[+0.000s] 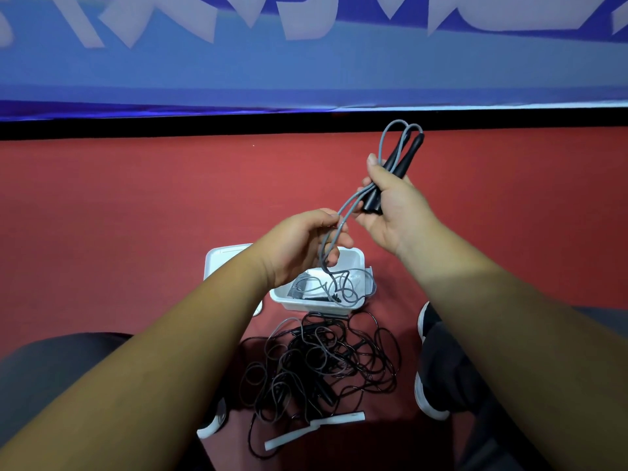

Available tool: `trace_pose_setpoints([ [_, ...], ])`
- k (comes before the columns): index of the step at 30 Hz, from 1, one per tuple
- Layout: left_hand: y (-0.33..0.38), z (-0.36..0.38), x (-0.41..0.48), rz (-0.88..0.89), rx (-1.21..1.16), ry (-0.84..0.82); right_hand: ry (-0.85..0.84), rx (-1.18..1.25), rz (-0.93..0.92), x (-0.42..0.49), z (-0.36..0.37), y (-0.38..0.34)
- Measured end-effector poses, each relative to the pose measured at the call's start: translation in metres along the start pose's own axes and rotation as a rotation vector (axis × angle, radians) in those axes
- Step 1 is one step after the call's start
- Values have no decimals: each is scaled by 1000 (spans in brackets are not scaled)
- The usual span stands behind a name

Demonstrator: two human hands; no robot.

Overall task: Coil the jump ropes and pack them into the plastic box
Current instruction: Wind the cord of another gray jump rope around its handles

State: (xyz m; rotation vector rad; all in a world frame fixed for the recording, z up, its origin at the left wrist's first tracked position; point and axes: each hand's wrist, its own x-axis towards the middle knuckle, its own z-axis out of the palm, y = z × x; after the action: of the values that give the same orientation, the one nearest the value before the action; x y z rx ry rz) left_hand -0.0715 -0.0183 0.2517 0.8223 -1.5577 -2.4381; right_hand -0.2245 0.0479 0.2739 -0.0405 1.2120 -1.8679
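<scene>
Where the grey rope lies: off the floor, strung between my two hands, with its free length dropping into the plastic box below.
Right hand: higher and farther from me, wrapped round both black handles and the grey loops laid against them.
Handles' long axis: slanting up and away to the right, with the loop bends poking out past the thumb at the top.
Left hand: lower and to the left, pinching the cord between thumb and fingers. It is near the right hand but not touching it.
Relation I steer by: the slack hangs straight under the left hand, so that hand is the nearer one to feed it. The bundle it must join lies up and to the right.
Box: open on the red floor beneath the left hand, its lid just beside it on the left.
Slack: curled inside the box, with one curl over the right rim. I cannot tell whether another rope lies beneath it.
Step, as I judge it: coiling is partway done. The next pull should lift the cord along the handles' slant.
Risk: the tail may snag on the rim.
Black ropes: a tangled heap nearer to me than the box, not yet coiled.
</scene>
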Motion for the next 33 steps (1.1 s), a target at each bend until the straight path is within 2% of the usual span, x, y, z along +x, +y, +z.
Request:
trace_pose_setpoints([
  [4, -2, -3, 3, 26, 167, -6, -14, -63, 5, -1, 0, -1],
  [8, -4, -8, 2, 82, 282, 5, -68, 5, 13, -4, 1, -3],
  [13, 0, -9, 1, 102, 313, -14, -123, -22, -11, -9, 4, -3],
  [20, 6, -7, -2, 6, 255, -76, -192, -44, 43, -12, 8, -5],
  [27, 12, -11, -4, -46, 255, -58, -234, -122, 65, -14, 7, -7],
  [31, 17, -19, -5, -22, 365, -31, -227, -151, 67, -18, 7, -11],
  [33, 21, -24, -4, -5, 443, 33, -245, -230, 56, -21, 7, -14],
])
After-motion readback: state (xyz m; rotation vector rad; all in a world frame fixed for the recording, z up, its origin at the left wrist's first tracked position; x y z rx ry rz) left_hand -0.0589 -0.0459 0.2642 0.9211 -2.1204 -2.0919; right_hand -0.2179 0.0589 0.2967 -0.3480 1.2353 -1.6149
